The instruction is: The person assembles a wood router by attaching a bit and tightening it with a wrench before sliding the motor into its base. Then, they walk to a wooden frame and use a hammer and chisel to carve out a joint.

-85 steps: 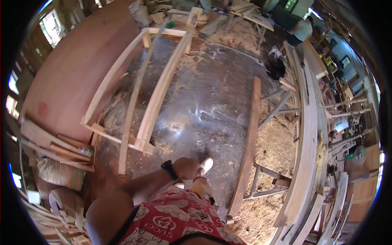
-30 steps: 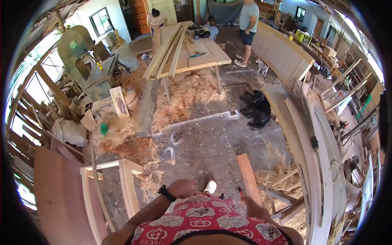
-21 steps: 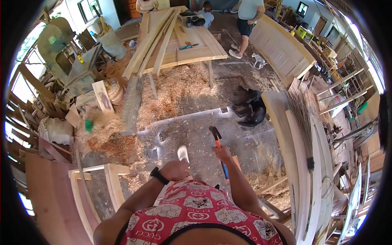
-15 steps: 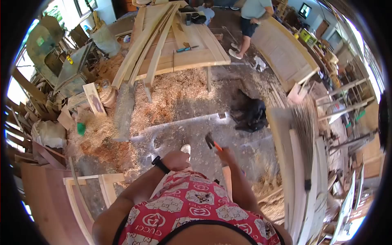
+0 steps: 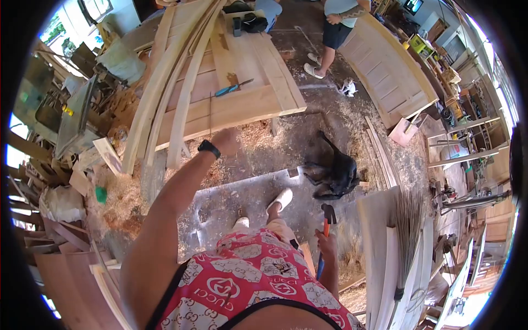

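Sawdust and shavings cover the floor of a crowded woodworking shop, seen from above the person's red patterned shirt. At the far left, offcuts are heaped beside a pale sack, with a small green object lying in the shavings near them. Next comes a workbench with long curved strips resting along its left side and a blue-handled tool on its top. The left hand, with a black watch on its wrist, is raised in front of the bench's near edge (it is too blurred to tell whether the fingers are spread or curled, and nothing shows in it). Below it, 1 white shoe stands on a grey sheet on the floor. Just right of the shoe, the right hand is wrapped around the handle of a hammer, held low beside the hip with the dark head uppermost and the blue end of the handle below the fist. A black dog lies just beyond the hammer's head. Further back, another person stands by the bench's far corner, a small white animal near their feet. To the right, a panelled door lies flat, and a broom rests on pale boards at the lower right.
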Action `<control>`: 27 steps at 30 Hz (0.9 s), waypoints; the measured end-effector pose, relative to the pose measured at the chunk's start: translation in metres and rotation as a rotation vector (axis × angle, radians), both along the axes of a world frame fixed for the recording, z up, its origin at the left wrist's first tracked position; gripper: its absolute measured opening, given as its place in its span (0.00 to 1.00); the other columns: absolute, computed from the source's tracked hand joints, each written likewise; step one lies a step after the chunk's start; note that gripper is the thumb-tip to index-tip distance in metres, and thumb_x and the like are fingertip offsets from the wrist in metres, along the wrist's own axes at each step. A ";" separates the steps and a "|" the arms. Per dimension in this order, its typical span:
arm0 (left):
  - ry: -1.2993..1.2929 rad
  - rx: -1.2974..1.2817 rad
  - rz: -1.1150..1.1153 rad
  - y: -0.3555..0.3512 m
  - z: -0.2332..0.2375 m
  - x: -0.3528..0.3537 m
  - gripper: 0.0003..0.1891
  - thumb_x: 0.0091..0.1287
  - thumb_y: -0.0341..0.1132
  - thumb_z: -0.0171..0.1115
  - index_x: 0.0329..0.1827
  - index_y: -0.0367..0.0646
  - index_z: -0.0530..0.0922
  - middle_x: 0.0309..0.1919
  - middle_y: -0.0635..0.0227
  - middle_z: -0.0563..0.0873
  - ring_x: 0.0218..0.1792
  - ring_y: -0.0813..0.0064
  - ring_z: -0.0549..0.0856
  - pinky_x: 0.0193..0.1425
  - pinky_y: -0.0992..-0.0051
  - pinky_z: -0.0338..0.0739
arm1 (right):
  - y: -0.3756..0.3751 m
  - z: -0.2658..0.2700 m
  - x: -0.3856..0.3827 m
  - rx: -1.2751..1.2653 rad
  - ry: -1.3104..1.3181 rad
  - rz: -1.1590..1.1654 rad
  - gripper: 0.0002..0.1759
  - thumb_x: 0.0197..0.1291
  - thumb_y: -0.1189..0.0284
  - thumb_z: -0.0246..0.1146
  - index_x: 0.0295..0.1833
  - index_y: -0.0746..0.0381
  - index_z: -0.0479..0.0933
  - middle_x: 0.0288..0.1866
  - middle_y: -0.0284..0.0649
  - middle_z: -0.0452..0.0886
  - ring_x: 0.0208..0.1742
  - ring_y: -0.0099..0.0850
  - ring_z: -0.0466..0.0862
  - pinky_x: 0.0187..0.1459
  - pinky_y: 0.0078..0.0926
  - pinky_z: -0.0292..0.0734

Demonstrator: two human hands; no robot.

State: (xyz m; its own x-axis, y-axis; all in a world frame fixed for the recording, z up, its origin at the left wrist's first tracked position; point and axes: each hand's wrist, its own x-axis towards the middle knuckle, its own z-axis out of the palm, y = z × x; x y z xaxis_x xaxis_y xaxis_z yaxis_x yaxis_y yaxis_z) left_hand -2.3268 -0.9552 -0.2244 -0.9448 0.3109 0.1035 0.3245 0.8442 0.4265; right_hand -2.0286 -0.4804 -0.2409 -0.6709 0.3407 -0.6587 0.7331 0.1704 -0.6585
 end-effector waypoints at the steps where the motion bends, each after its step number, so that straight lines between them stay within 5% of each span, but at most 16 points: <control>1: -0.085 -0.055 0.077 -0.002 -0.005 -0.032 0.22 0.60 0.42 0.66 0.52 0.34 0.82 0.49 0.41 0.86 0.52 0.45 0.85 0.61 0.52 0.78 | 0.002 0.000 -0.017 -0.006 -0.008 -0.005 0.16 0.62 0.59 0.73 0.35 0.62 0.83 0.18 0.25 0.70 0.17 0.18 0.69 0.20 0.23 0.60; 9: -0.181 -0.225 0.432 -0.024 -0.048 -0.170 0.25 0.59 0.37 0.63 0.59 0.37 0.77 0.62 0.42 0.80 0.64 0.43 0.78 0.71 0.53 0.72 | 0.000 0.041 -0.185 -0.164 0.078 0.061 0.14 0.61 0.62 0.73 0.35 0.63 0.85 0.19 0.27 0.73 0.19 0.19 0.69 0.22 0.28 0.62; 12: -0.013 -0.174 0.536 -0.022 -0.045 -0.187 0.26 0.60 0.35 0.63 0.63 0.38 0.74 0.64 0.45 0.77 0.65 0.44 0.75 0.72 0.52 0.69 | 0.011 0.045 -0.228 -0.176 0.055 0.116 0.14 0.61 0.63 0.72 0.34 0.64 0.84 0.20 0.27 0.72 0.19 0.19 0.70 0.22 0.24 0.62; 27: -0.279 -0.291 0.519 -0.055 -0.050 -0.270 0.18 0.68 0.39 0.60 0.56 0.39 0.77 0.56 0.46 0.82 0.60 0.45 0.80 0.64 0.51 0.76 | 0.017 0.089 -0.358 0.105 -0.001 0.185 0.16 0.61 0.61 0.72 0.36 0.66 0.85 0.20 0.29 0.74 0.21 0.22 0.73 0.25 0.27 0.65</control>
State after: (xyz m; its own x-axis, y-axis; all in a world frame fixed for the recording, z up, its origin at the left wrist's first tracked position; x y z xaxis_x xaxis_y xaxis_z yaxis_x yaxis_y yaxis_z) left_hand -2.5968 -1.0107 -0.2749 -0.9588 -0.2138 -0.1870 -0.2455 0.9550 0.1667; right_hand -2.3870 -0.4634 -0.1517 -0.7278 0.2787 -0.6266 0.6835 0.3702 -0.6291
